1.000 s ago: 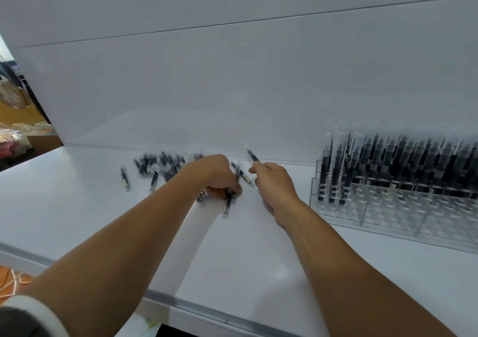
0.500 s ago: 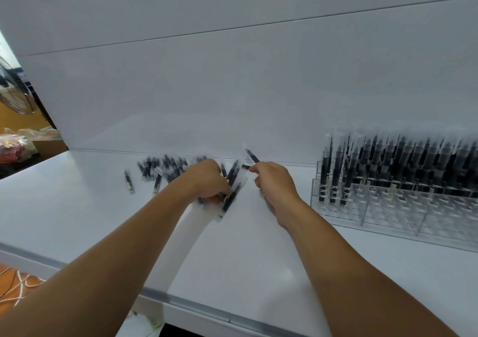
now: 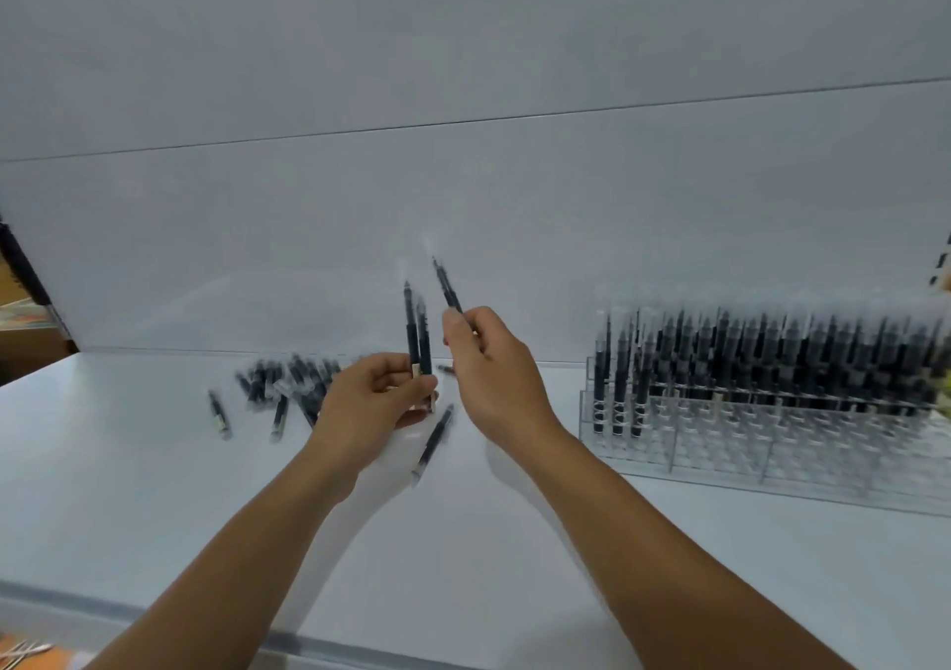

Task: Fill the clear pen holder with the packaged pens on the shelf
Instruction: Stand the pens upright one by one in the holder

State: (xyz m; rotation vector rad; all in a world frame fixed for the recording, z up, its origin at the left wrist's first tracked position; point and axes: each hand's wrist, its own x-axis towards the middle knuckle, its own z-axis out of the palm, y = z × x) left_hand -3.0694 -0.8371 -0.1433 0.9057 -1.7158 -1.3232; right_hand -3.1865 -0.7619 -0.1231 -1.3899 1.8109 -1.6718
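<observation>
From my remote station I see the smooth white shelf [image 3: 128, 505]. On its left part lies a loose pile of packaged pens [image 3: 288, 386], thin black sticks in clear sleeves; blur makes them hard to count. The left hand [image 3: 370, 407] has its fingers [image 3: 409, 387] curled around two upright pens [image 3: 418, 330]. A further pen [image 3: 435, 440] hangs or lies just below; I cannot tell which. The right hand [image 3: 496, 376] pinches one tilted pen [image 3: 447, 286] between thumb and forefinger. At right stands the clear pen holder [image 3: 761, 456], hard plastic with small cells, its back rows full of standing pens [image 3: 772, 345], its right end cut off.
</observation>
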